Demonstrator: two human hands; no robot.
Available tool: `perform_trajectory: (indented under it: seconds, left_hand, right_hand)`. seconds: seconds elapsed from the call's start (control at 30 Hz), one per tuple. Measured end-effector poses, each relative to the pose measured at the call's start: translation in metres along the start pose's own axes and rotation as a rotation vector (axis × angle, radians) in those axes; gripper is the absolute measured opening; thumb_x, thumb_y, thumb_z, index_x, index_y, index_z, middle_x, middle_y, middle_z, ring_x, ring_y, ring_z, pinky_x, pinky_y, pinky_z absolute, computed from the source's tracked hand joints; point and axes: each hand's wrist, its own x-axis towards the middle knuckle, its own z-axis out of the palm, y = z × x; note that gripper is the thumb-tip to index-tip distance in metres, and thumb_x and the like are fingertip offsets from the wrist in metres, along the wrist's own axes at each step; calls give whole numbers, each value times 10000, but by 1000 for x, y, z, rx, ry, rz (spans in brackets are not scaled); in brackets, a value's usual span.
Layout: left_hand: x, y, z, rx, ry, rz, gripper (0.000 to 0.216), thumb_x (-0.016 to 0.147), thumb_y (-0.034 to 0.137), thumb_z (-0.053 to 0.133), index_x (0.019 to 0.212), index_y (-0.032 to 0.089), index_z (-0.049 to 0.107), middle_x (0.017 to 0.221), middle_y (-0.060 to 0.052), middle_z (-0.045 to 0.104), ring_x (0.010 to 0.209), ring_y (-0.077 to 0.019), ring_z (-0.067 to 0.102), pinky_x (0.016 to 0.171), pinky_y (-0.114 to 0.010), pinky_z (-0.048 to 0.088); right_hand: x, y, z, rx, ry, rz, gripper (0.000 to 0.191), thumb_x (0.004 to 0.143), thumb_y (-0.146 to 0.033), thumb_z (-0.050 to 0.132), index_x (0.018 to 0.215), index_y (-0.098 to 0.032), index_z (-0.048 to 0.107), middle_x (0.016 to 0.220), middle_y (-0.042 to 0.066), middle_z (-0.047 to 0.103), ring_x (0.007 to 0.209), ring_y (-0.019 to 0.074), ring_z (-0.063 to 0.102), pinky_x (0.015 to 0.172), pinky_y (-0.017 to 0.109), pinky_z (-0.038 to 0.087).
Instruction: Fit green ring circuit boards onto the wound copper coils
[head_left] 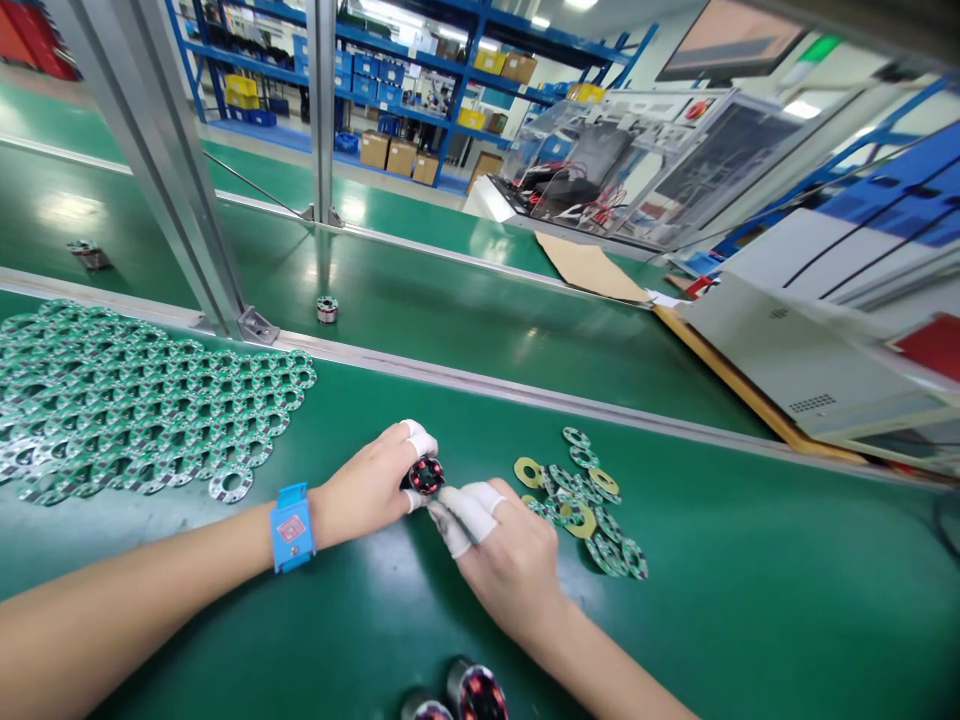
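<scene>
My left hand (375,475), with white finger covers and a blue wrist strap (292,527), grips a small round motor stator (426,476) with reddish copper windings facing up. The fingertips of my right hand (495,535), also in white covers, are pinched together at the stator's lower right edge. Whether they hold a small part or only the rim is hidden. Right of that hand lies a loose pile of green ring-shaped circuit boards (607,540) mixed with several yellowish rings (528,472). Two more wound stators (478,692) stand at the bottom edge, partly cut off.
Many ring boards (231,484) lie in overlapping rows at the left of the green bench. Beyond a metal rail (450,378), a board-topped stator (327,309) and another small assembly (88,254) sit on the green strip. An aluminium post (161,170) rises at left; a pale machine cabinet (795,350) stands right.
</scene>
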Motion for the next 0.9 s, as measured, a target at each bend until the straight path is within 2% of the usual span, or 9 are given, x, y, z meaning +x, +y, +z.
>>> perform_trajectory:
  seconds: [0.1,0.23,0.3,0.43,0.53,0.73,0.83,0.9]
  left_hand:
    - [-1,2,0,-16,27,2,312,693,4,521,948,175,464,967,-39,484,893,-169,476,816,-298,430]
    - [0,5,-1,15,54,-7,299,683,8,525,922,177,462,948,-34,480,880,-169,479,803,-293,435]
    - [0,6,-1,34,58,-8,297,677,11,532,914,177,464,936,-32,479,864,-167,481,789,-288,439]
    - [-2,6,-1,94,35,7,308,671,-6,509,917,177,471,931,-35,483,861,-170,482,781,-290,439]
    - [-2,5,-3,113,33,7,325,668,-21,489,924,180,481,938,-36,488,875,-172,482,791,-295,435]
    - [2,8,-6,12,113,-87,231,686,100,600,874,175,489,884,-13,477,758,-142,476,701,-267,439]
    - [3,8,-5,-1,113,-108,234,657,72,584,842,178,487,864,-3,470,722,-132,463,671,-254,428]
    - [3,8,-4,8,107,-98,268,622,31,559,831,179,482,859,2,467,720,-130,458,660,-247,419]
  right_hand:
    - [-2,0,5,-145,-36,15,303,925,-216,430,781,-166,692,547,28,561,544,159,472,500,280,308]
    - [-4,3,9,-230,-18,12,311,922,-198,421,810,-170,710,501,17,523,511,153,451,489,286,262]
    - [-3,5,8,-175,-20,33,311,918,-204,420,804,-178,708,510,13,532,503,143,454,484,272,268]
    - [2,4,4,81,-48,150,252,880,-242,467,759,-185,681,543,-2,543,509,125,474,489,232,310]
    - [3,0,2,155,-67,129,228,859,-224,479,725,-185,659,545,-3,527,524,126,467,500,228,316]
    - [0,0,5,-62,-90,18,311,878,-209,431,639,-187,628,549,25,528,567,158,447,516,268,279]
    - [1,1,6,-126,-53,8,335,915,-309,426,734,-166,668,523,21,512,542,153,441,498,268,268]
    - [1,1,7,-167,-10,-12,340,933,-314,420,796,-155,688,489,10,490,510,145,426,483,272,251]
